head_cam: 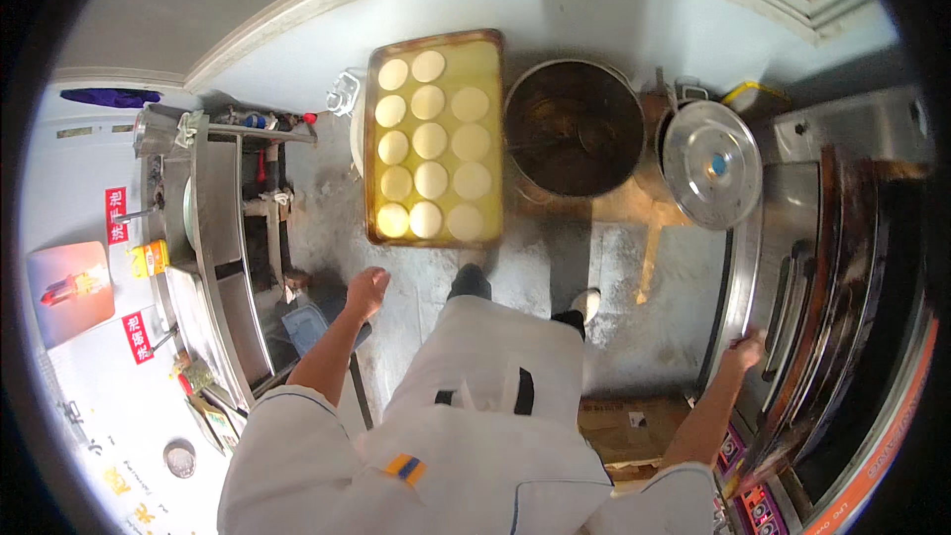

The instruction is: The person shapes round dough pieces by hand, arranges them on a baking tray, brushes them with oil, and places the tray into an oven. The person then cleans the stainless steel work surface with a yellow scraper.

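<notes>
My left hand [368, 293] hangs in a loose fist with nothing seen in it, below the near edge of a baking tray. Several pale round flat dough pieces [429, 141] lie in rows on this brown-rimmed metal baking tray [484, 63], over a yellowish oily-looking surface. Out to the right, my right hand [747, 351] is blurred beside the steel front of a gas oven [891, 267]. Its fingers look curled, but whether they touch or grip anything cannot be made out.
Right of the tray stands a large dark-inside pot [576, 130], then a pot with a shiny metal lid [713, 167]. A steel sink unit [230, 238] with pipes beneath lines the left wall. A cardboard box [631, 427] lies low behind me on the right.
</notes>
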`<action>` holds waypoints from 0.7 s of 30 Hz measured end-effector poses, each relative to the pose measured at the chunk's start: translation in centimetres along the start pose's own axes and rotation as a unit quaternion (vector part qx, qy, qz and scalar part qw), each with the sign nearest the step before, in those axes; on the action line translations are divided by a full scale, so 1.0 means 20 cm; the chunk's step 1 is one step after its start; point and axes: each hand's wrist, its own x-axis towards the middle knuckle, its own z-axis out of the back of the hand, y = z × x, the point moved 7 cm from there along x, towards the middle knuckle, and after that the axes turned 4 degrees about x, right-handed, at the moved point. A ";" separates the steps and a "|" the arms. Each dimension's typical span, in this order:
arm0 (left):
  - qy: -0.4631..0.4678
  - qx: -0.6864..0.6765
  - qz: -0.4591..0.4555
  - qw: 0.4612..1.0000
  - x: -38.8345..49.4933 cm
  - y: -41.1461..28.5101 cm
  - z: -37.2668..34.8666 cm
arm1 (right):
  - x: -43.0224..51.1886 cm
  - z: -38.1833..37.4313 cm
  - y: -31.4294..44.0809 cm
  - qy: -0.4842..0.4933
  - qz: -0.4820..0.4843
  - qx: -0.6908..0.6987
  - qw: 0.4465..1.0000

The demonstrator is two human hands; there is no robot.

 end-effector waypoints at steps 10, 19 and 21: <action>-0.184 -0.251 0.158 0.937 1.31 0.77 0.08 | -1.89 -1.84 -1.43 0.433 0.141 -0.325 0.829; -0.102 -0.512 0.115 0.845 1.44 0.70 -0.05 | -2.06 -2.15 -1.57 0.384 0.143 -0.320 0.854; -0.091 -0.553 0.141 0.816 1.44 0.70 -0.09 | -2.06 -2.14 -1.59 0.378 0.131 -0.311 0.862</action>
